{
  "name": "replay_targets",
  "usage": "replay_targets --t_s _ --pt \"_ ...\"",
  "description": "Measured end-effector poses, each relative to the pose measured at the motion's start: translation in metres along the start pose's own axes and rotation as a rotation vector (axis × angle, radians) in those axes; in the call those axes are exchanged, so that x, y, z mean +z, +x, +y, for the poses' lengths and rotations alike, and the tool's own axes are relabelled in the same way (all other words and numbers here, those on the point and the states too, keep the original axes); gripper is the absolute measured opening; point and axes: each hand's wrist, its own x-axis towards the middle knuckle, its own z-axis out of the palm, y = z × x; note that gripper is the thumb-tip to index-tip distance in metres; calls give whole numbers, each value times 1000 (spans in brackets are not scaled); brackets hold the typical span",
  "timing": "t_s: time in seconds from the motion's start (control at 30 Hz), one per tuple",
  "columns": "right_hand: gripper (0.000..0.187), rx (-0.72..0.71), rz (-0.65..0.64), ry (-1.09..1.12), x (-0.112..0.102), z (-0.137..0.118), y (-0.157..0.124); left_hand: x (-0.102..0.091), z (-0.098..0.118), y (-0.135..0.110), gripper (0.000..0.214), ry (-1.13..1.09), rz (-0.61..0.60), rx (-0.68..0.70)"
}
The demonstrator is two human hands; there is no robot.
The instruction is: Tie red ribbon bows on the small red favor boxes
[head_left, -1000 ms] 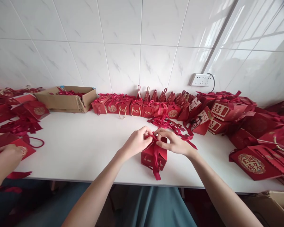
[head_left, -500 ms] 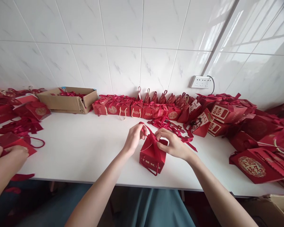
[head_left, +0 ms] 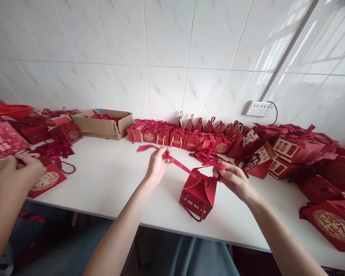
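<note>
A small red gift box (head_left: pixel 196 195) with gold lettering and a cord handle hanging on its front stands upright on the white table near its front edge. A red ribbon (head_left: pixel 179 165) runs across the box's closed top. My left hand (head_left: pixel 158 163), up and left of the box, pinches one end of the ribbon, and its tail sticks out to the left. On the right of the box top, my right hand (head_left: pixel 232 177) is closed on the other part of the ribbon, which loops over its fingers. No finished bow shows on the box.
Red gift boxes (head_left: pixel 176 138) line the wall, with loose ribbons (head_left: pixel 207 155) before them. More boxes (head_left: pixel 332 224) are piled at right. A cardboard box (head_left: pixel 99 126) holds ribbons. At left, a co-worker's hands (head_left: pixel 23 174) handle another red box (head_left: pixel 47 180). A socket strip (head_left: pixel 258 109) is on the wall.
My hands have moved apart, drawing the ribbon out to both sides; the loops gathered over the box top have opened. The view has shifted left. The co-worker's second hand has come into view.
</note>
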Motion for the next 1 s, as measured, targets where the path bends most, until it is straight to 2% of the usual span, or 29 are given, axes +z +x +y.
replay_targets --t_s 0.2,0.47,0.7,0.87,1.0 --pt "36 31 201 31 6 -16 7 -12 -6 3 21 87 1 -33" --pt "33 -23 225 34 1 -34 17 -26 -11 7 32 168 10 -47" --pt "24 -103 183 84 3 -44 32 -11 -5 15 32 174 -76 14" --pt "24 -110 158 91 6 -52 39 5 13 18 31 182 -148 66" --pt "26 -97 164 57 8 -56 42 17 30 15 32 142 -251 98"
